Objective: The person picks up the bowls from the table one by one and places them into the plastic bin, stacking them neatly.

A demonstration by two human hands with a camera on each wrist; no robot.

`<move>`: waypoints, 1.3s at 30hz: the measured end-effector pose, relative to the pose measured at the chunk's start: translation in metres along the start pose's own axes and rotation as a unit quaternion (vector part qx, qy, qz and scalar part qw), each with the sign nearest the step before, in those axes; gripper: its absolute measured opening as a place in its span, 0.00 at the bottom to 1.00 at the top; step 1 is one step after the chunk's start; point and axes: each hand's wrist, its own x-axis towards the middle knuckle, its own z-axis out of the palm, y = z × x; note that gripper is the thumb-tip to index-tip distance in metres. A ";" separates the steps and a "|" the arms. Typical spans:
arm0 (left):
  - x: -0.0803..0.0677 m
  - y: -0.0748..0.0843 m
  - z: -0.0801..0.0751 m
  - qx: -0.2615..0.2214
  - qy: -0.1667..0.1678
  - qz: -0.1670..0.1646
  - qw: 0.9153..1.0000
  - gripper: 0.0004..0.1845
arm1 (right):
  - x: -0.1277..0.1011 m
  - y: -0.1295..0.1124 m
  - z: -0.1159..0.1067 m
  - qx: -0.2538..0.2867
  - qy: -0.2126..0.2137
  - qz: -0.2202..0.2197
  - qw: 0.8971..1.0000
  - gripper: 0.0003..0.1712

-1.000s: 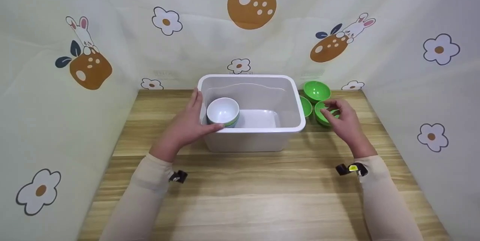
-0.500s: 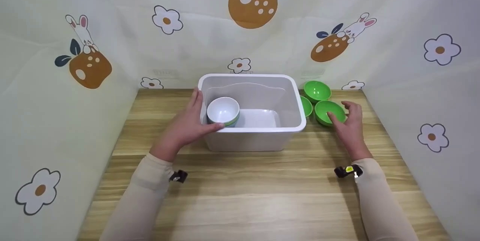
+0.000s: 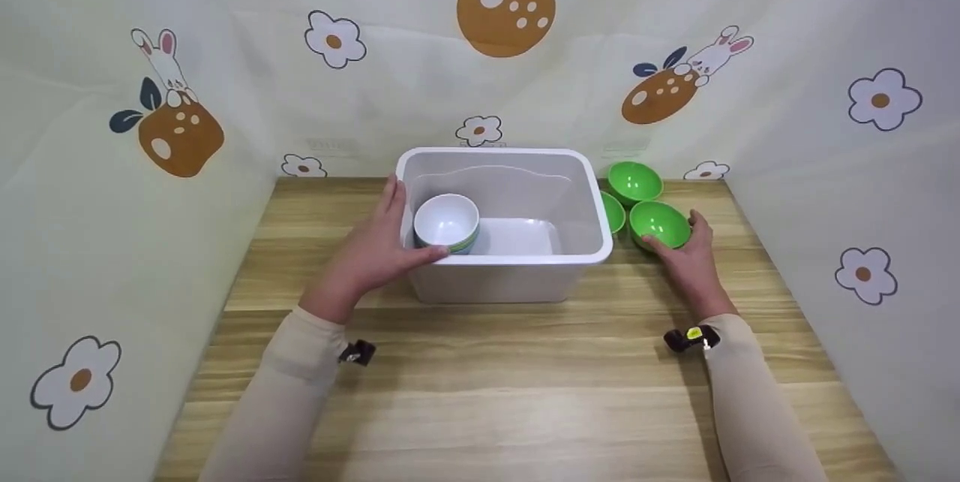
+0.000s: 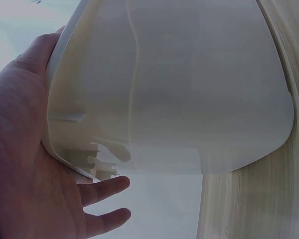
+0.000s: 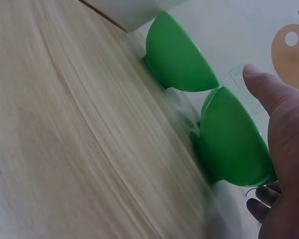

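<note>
In the head view, a white plastic bin (image 3: 510,279) stands mid-table. Inside it at the left is a stack of bowls (image 3: 447,221), white on top with green and bluish edges beneath. My left hand (image 3: 367,253) rests at the bin's near left corner, thumb along the front rim; the left wrist view shows two straight fingers there. To the bin's right sit three green bowls; my right hand (image 3: 691,253) is at the nearest green bowl (image 3: 658,223), fingers by its right side. The right wrist view shows the thumb (image 5: 261,84) spread above that bowl's rim.
A second green bowl (image 3: 635,180) sits behind the nearest one. The third green bowl (image 3: 613,213) is partly hidden by the bin's right wall. Printed cloth walls (image 3: 405,91) border the wooden table (image 3: 525,392) at the back and sides.
My right hand has drawn back from over the nearest green bowl to its near right side and lowered beside it. My left hand and the bin stay where they were.
</note>
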 end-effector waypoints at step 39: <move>0.002 -0.002 0.001 -0.007 0.000 0.005 1.000 0.77 | 0.008 0.009 0.008 -0.002 0.001 0.000 1.000 0.75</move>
